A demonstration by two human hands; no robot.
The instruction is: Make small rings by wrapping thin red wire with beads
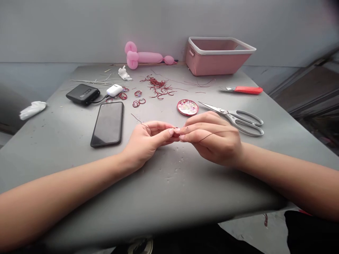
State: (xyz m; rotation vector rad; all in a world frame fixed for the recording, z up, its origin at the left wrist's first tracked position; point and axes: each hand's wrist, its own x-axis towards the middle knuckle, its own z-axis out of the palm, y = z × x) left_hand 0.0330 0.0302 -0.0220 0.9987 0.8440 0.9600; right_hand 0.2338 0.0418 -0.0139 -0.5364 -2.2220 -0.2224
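Against a plain grey wall [159,21] stands a grey table [164,197], and over its middle I see a person's bare hands meet around a thin dark-red strand [137,118]. One end pokes up past the left hand [143,141]; another stretch crosses the back of the right hand [215,137]. Both hands pinch the strand, thumbs against fingers, the tips together, probably because something so fine needs steadying from both sides; the pinched bit itself is mostly hidden. Just beyond the right hand sit beads [188,106] in a red-rimmed dish [188,115] and grey-handled scissors [225,111], likely kept within easy reach. Small red rings [122,98] and a heap of red clippings [157,83] lie further back. A smartphone [107,123] rests left of the left hand; behind it an earbuds case [114,90] is cabled to a black power bank [83,94], presumably charging. The tabletop shows little pits or specks, and along the wall are a twisted pink balloon [149,57] and a white-rimmed pink basket [217,65].
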